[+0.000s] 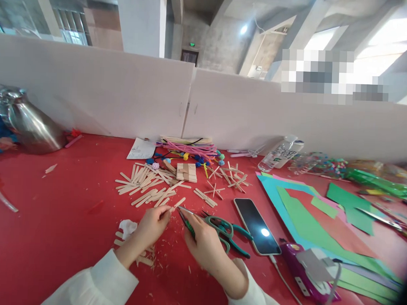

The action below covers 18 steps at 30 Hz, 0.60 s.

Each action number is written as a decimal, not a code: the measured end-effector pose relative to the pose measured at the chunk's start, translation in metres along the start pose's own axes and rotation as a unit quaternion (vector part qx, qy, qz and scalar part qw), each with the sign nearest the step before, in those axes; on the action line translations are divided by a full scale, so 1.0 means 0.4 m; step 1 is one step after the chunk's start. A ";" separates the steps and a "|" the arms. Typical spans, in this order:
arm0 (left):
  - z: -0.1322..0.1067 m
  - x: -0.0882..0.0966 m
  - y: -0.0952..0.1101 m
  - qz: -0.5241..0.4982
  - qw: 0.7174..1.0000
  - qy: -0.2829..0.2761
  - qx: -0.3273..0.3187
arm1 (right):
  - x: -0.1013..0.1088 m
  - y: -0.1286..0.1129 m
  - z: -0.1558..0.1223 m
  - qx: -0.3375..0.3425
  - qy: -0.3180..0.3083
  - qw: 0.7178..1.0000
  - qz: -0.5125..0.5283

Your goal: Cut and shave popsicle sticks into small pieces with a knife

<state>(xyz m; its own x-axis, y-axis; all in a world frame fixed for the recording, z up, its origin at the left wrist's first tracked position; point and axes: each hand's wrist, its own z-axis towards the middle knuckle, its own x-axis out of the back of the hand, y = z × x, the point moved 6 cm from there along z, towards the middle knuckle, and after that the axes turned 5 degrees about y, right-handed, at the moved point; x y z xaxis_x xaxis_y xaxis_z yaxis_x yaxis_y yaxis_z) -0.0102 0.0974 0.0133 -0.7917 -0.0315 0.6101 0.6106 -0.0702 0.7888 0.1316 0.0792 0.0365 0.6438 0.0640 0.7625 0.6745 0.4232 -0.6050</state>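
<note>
My left hand (pixel 154 226) pinches a wooden craft stick (pixel 179 202), whose far end sticks out past the fingertips. My right hand (pixel 202 237) is closed around a slim green-and-dark cutting tool, seemingly a craft knife (pixel 189 226). Its narrow tip meets the stick close to my left fingers; the rest is covered by my palm. Beside my right hand lie green-handled scissors (pixel 227 246) and pliers with teal handles (pixel 242 231). Small wood shavings (pixel 153 257) are scattered under and around my left wrist, with several sticks and a crumpled white tissue (pixel 127 227) there.
Loose craft sticks (pixel 145 181), a wooden block stack (pixel 186 172) and pink pipe cleaners (pixel 190 147) lie ahead. At right are a phone (pixel 257 225), a purple glue gun or similar device (pixel 306 276), coloured paper (pixel 295 209) and bottles (pixel 277 155). A steel jug (pixel 31 124) stands left.
</note>
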 end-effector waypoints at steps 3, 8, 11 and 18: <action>0.003 0.002 -0.002 0.017 0.999 -0.031 -0.004 | 0.006 0.005 0.002 -0.016 -0.029 0.999 0.014; -0.001 0.009 0.014 0.069 0.996 -0.058 -0.025 | 0.017 0.018 -0.055 -0.086 -0.025 0.995 0.046; -0.004 0.006 0.023 0.103 0.992 -0.056 -0.048 | 0.016 0.022 -0.104 -0.120 0.011 0.992 0.026; -0.014 -0.021 0.021 0.136 0.982 -0.105 -0.073 | -0.016 -0.009 -0.147 -0.147 -0.019 0.988 -0.039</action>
<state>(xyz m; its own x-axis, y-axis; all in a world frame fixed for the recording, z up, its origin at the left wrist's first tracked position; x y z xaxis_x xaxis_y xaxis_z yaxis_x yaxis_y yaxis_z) 0.0014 0.0914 0.0144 -0.5697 0.1360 0.8105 0.7775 -0.2306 0.5851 0.1463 0.0240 0.0202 0.5753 0.0781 0.8142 0.8009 0.1486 -0.5801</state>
